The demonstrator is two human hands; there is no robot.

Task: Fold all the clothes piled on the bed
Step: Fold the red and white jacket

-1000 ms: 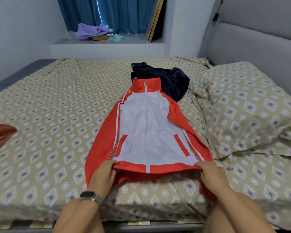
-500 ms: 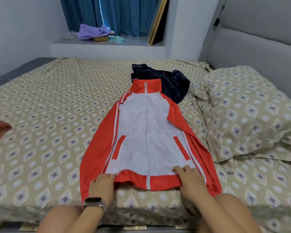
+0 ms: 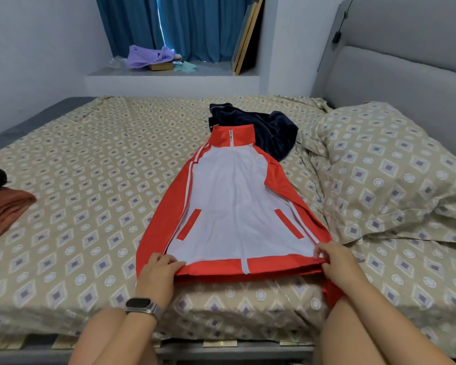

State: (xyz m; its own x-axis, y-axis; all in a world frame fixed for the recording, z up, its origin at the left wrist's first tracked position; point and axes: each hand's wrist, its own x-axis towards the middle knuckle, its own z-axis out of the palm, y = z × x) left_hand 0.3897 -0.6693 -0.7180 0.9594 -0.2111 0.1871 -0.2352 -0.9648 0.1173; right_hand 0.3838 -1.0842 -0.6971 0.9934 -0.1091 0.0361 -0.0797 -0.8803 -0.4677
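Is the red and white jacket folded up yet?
Not yet. The red and white zip jacket lies spread flat along the bed, collar far, while both hands pinch its hem corners.

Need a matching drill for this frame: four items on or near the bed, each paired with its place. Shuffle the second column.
1. jacket
2. navy garment
3. pillow
4. purple bag

A. window ledge
B. right side, by the headboard
C. bed centre, hem gripped by both hands
D. behind the jacket's collar

Pairs: 1-C, 2-D, 3-B, 4-A
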